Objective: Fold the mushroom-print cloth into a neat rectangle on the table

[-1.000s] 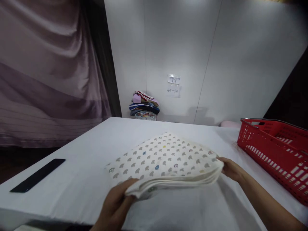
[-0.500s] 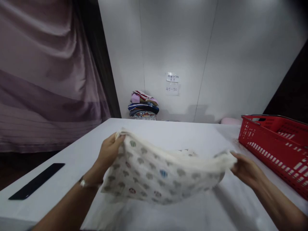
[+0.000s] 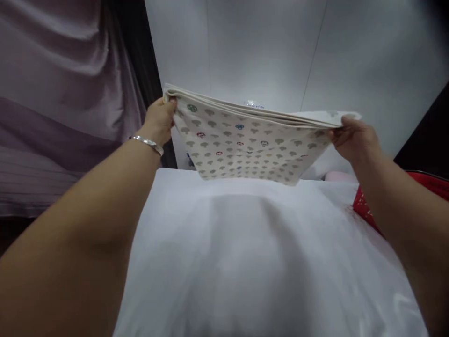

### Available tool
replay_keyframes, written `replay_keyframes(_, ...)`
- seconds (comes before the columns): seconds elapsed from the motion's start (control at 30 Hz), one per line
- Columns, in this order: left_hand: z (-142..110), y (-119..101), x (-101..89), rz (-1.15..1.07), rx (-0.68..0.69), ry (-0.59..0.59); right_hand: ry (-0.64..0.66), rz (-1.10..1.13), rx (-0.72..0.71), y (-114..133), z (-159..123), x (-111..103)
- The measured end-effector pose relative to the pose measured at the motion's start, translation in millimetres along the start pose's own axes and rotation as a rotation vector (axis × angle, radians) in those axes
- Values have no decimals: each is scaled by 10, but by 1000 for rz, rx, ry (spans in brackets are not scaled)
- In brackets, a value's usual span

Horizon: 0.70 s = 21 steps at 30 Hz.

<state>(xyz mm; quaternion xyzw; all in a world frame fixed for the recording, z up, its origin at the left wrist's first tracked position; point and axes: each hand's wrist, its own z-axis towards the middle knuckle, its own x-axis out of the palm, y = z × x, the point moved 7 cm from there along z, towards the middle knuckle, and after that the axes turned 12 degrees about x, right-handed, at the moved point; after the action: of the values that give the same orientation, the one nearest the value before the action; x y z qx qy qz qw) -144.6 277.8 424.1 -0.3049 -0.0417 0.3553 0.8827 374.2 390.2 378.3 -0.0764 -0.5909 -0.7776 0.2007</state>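
Note:
A white cloth printed with small grey, red, blue and green mushroom shapes hangs in the air, folded in layers along its top edge. My left hand pinches its upper left corner, fingers closed. At the upper right corner my right hand grips the layers between thumb and fingers. Between the two hands the top edge is stretched almost straight, and the lower part hangs at the far side of the white table. What kind of cloth article it is, I cannot tell. A silver bracelet circles my left wrist.
A red plastic basket stands at the table's right side, partly behind my right arm. Something pink lies by the far right edge. A pink curtain hangs at left; a pale wall rises behind the table.
Both hands have raised the cloth from low over the table to high in front of the wall. Its slack top edge is now taut. It hides most of the clothes pile and wall signs.

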Motion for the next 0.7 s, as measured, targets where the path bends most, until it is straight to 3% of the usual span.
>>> replay_keyframes(0.07,-308,104,-6,-164,-70,85,-25,-23,49,-100,-237,-214)
replay_keyframes(0.13,-803,261,20,-214,-110,195,-68,-69,202,-480,-560,-490)
replay_keyframes(0.33,-2891,1042,192,78,-424,561,-290,-108,772,-2356,-1946,-1353)
replay_keyframes(0.4,-3441,1156,212,120,-507,654,-379,-102,925,-2761,-2373,-1521)
replay_keyframes(0.5,-3774,1140,59,155,-560,606,-364,-73,916,-2853,-2683,-1553)
replay_keyframes(0.6,-3732,1012,-198,196,-494,515,-266,-90,860,-2670,-2803,-1457)
replay_keyframes(0.7,-3792,943,-371,231,-440,558,-266,-170,947,-2627,-2998,-1417)
